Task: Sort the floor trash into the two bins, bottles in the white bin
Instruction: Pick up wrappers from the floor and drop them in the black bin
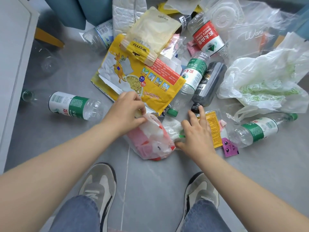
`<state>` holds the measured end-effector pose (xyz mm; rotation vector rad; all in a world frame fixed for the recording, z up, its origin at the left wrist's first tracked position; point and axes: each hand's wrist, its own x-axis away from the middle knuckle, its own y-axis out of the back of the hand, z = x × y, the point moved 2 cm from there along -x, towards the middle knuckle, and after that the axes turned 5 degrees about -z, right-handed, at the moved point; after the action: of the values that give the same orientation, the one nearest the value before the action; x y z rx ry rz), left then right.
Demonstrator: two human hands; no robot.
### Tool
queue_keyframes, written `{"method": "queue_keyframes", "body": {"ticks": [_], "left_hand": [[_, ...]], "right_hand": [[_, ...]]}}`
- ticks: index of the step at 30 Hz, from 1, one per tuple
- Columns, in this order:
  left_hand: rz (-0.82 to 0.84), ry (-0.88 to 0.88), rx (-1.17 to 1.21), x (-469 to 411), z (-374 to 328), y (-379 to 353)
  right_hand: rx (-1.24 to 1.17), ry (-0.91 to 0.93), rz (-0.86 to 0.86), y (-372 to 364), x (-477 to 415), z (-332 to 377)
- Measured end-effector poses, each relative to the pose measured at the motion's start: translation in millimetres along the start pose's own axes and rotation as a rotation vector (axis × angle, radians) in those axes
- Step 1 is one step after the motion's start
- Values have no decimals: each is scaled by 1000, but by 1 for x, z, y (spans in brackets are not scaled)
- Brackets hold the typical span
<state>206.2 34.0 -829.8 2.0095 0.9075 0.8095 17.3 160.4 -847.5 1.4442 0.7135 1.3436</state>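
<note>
- Head view looked down at a grey floor strewn with trash, just beyond two grey shoes
- left hand was curled, thumb and fingers pinching the far edge of a pink-and-white bag that lay on the floor in the near centre
- right hand was spread flat and gripped nothing; its palm lay over a white tissue wad and the edge of a yellow sachet; its index fingertip touched the cap of a dark bottle
- green-capped bottle lay just left of the dark one, beside a big yellow cereal bag
- left bottle lay on its side, well apart from the pile; right bottle lay near a purple wrapper
- red-label bottle sat far right; a white-and-green plastic bag lay crumpled at the right
</note>
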Motion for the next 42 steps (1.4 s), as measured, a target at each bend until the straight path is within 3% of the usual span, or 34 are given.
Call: {"method": "queue_keyframes", "body": {"ticks": [7, 11, 16, 29, 34, 42], "left_hand": [[-88, -163, -180, -53, -21, 25], [79, -237, -177, -66, -31, 25], [302, -381, -553, -71, -35, 18], [78, -332, -735, -75, -42, -7], [-25, -428, -711, -69, -43, -7], [83, -429, -737, -65, -48, -8]], "right_hand": [[-42, -12, -100, 0, 2, -5], [-55, -28, -180, 0, 3, -12], [-38, -52, -191, 0, 0, -14], [-34, -72, -211, -2, 1, -15], [-46, -77, -210, -7, 1, -18], [-169, -127, -204, -9, 4, -24]]}}
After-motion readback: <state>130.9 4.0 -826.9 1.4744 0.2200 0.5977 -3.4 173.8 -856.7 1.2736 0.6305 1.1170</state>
